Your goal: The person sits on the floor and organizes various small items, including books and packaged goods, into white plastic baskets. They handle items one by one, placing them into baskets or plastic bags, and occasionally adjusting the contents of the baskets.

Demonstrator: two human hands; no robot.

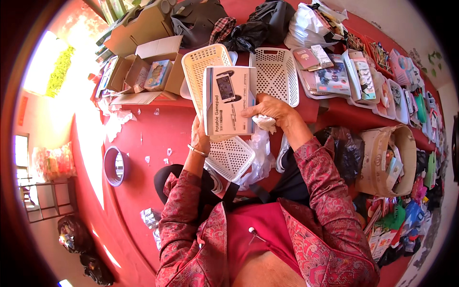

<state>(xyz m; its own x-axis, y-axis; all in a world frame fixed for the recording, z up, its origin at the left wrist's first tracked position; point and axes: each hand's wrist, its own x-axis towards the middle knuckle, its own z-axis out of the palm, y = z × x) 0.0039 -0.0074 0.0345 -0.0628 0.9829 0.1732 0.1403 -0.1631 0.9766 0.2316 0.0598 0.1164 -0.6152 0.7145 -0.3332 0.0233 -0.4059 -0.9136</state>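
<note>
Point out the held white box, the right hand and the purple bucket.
White box (229, 101), head view: centre of printed face.
Right hand (276, 110), head view: back of the hand.
Purple bucket (126, 166), head view: outer side wall.

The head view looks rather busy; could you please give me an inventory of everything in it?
Product box: 1, white, upper centre
Cream basket: 1, cream, behind it
White baskets: at least 2, white, right of box and below
Cartons: several, brown, upper left
Open carton: 1, brown, right
Black bags: several, black, top and lower left
Plastic bags: at least 2, whitish, top and centre
Tub: 1, purple, left
Packaged goods: too many to count, mixed, right
Crumpled wad: 1, white, box's lower right
Covering: count unclear, red, floor
Sleeves: 2, patterned red, lower centre
Left grip: 1, bare, box's lower left
Right grip: 1, bare, box's right edge
</note>
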